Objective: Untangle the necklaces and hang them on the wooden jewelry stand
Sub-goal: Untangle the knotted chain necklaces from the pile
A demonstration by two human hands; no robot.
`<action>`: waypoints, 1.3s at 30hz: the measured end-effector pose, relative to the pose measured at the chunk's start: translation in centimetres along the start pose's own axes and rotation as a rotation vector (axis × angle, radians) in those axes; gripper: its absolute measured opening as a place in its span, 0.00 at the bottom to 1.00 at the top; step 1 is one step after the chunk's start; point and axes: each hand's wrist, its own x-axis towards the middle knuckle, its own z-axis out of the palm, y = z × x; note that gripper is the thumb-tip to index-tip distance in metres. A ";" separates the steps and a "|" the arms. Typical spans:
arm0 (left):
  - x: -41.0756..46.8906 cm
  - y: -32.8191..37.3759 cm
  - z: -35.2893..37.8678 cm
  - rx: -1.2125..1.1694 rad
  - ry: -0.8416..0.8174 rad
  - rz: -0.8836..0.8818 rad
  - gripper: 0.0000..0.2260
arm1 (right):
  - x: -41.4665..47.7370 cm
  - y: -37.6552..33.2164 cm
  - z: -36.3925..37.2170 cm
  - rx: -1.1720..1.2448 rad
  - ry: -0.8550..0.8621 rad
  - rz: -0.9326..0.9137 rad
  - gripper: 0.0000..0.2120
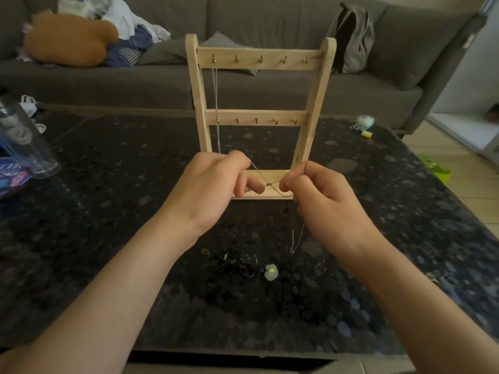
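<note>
A wooden jewelry stand (259,62) with two rows of small hooks stands upright on the dark table. One silver chain (216,103) hangs from its top-left hook. In front of the stand's base, my left hand (213,190) and my right hand (321,195) each pinch a thin silver necklace (266,183), stretched between them with a small knot in the middle. A loose end of that chain (297,240) dangles below my right hand. A dark tangle of necklaces (232,261) and a pale round pendant (270,271) lie on the table nearer to me.
The dark speckled table (108,211) carries a clear plastic tube (24,139) at the left edge and a small round object (364,122) at the back right. A grey sofa (270,85) with a backpack (351,36) and clothes runs behind the table.
</note>
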 end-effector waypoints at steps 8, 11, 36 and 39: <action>-0.3 -0.7 0.1 0.038 -0.014 0.157 0.15 | -0.1 -0.4 -0.4 0.053 -0.006 -0.023 0.14; -0.2 -0.9 0.4 -0.068 -0.019 0.110 0.11 | 0.0 -0.2 -0.5 0.104 0.007 -0.021 0.14; -0.3 -2.0 1.7 -0.038 0.060 -0.070 0.09 | 0.2 3.0 1.5 -0.401 0.341 -0.431 0.11; 0.0 -2.1 1.6 -0.089 0.055 -0.091 0.08 | 0.2 2.8 1.4 -0.386 0.316 -0.439 0.10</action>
